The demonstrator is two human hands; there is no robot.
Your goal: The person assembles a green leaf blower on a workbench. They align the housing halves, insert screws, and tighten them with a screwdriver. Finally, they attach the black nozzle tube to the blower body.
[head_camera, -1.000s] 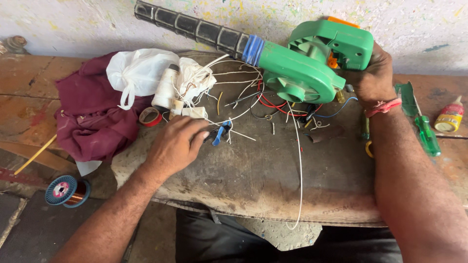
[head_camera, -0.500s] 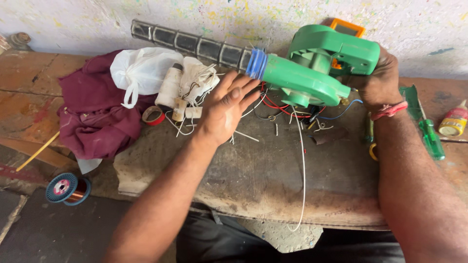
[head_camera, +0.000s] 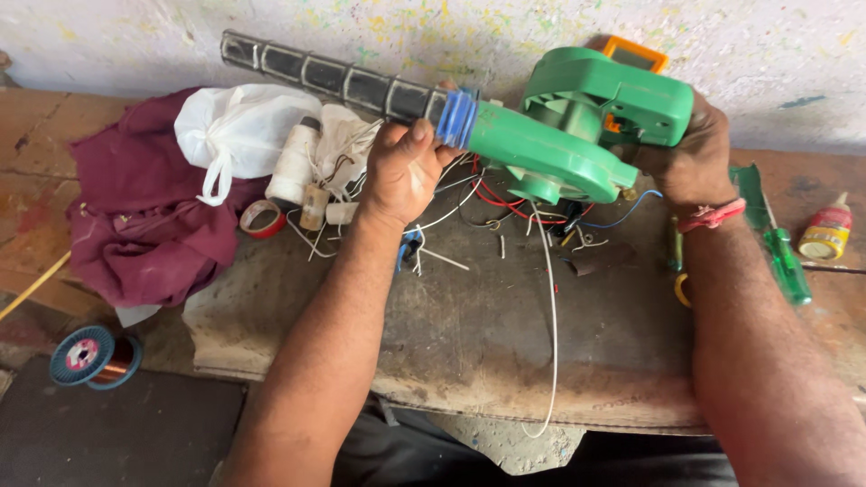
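Note:
A green electric blower (head_camera: 577,135) with a long black nozzle (head_camera: 334,81) is held above a worn workbench (head_camera: 469,334). My left hand (head_camera: 401,171) grips the nozzle beside its blue collar (head_camera: 457,117). My right hand (head_camera: 690,158) holds the blower's handle end, with a red thread band on the wrist. Loose red, blue and white wires (head_camera: 505,203) lie on the bench under the blower. A long white wire (head_camera: 552,307) trails toward the front edge.
A maroon cloth (head_camera: 135,216) and white plastic bag (head_camera: 234,131) lie at the left, with a white spool (head_camera: 293,162) and a tape roll (head_camera: 262,218). A copper wire spool (head_camera: 90,356) sits lower left. A green screwdriver (head_camera: 780,252) and a small glue bottle (head_camera: 825,230) are at right.
My left hand rose from the wires on the bench to the nozzle and closed on it by the blue collar. The blower tilted slightly; my right hand kept its hold.

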